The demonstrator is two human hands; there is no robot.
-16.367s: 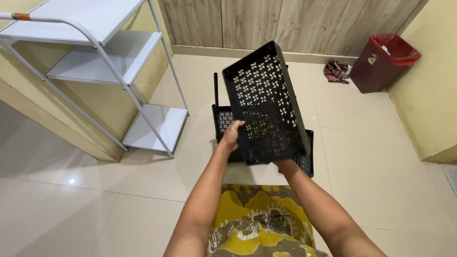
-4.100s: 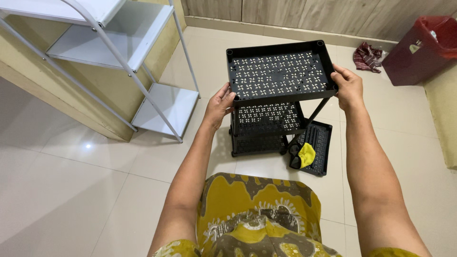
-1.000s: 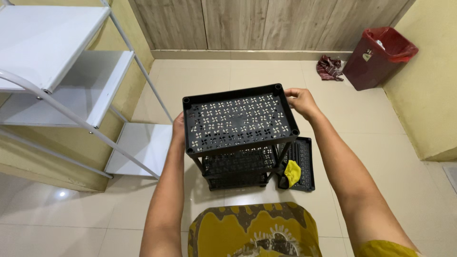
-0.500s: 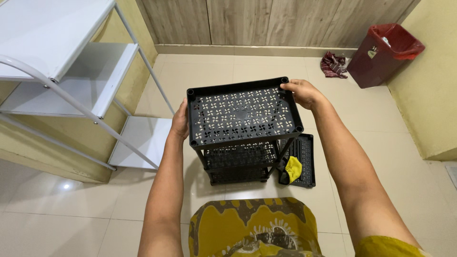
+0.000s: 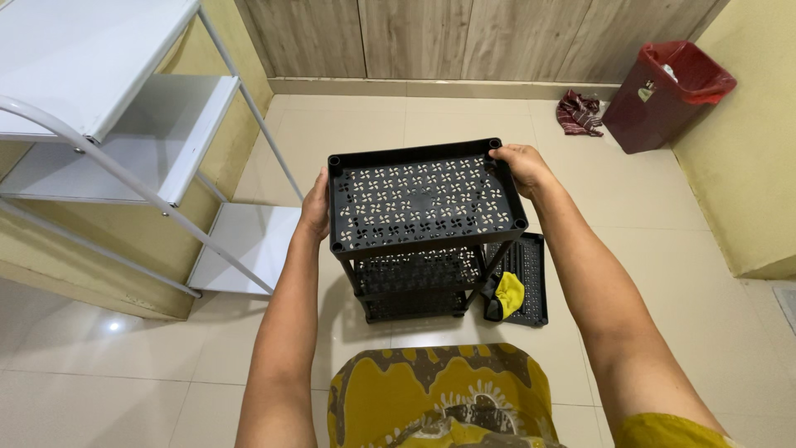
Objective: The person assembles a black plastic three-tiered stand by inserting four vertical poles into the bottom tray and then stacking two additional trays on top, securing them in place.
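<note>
I have both hands on the black perforated tray [image 5: 424, 197], which sits level as the top tier of a black plastic rack [image 5: 419, 282] standing on the tiled floor [image 5: 663, 249]. My left hand [image 5: 315, 207] clasps its left edge, fingers wrapped under the rim; my right hand [image 5: 520, 166] grips the far right corner, fingers curled over it. Another tray [image 5: 531, 265] lies flat just right of the rack, a yellow cloth [image 5: 507, 294] on it. A white shelf unit [image 5: 124, 141] stands left, a red bin [image 5: 667, 95] far right.

Bare forearms, yellow-brown patterned garment [image 5: 439, 398]
</note>
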